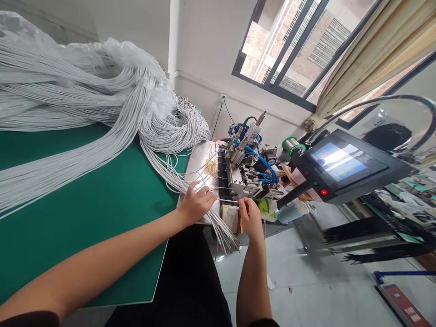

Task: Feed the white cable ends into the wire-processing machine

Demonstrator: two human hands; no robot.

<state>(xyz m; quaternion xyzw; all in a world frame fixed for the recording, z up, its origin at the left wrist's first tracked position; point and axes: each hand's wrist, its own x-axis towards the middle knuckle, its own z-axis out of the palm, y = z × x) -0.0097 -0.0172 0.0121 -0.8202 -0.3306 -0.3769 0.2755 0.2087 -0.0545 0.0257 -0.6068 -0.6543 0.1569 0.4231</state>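
Observation:
Beside the machine, my right hand (251, 217) pinches one light grey cable (227, 200) near its end. That cable runs across to my left hand (196, 204), whose fingers are curled over a bundle of the same cables. Below the left hand, loose cable ends (223, 231) fan out past the table edge. Just beyond both hands stands a benchtop machine (238, 168) with metal cylinders and blue air tubes. Several cables lie across its black front rail (223, 175). What the left palm covers is hidden.
Thick bundles of grey cable (129, 104), partly in clear plastic, cover the back of the green table (129, 195). A control screen (340, 163) on an arm stands right, near a solder spool (293, 144). A small box (230, 218) sits between my hands.

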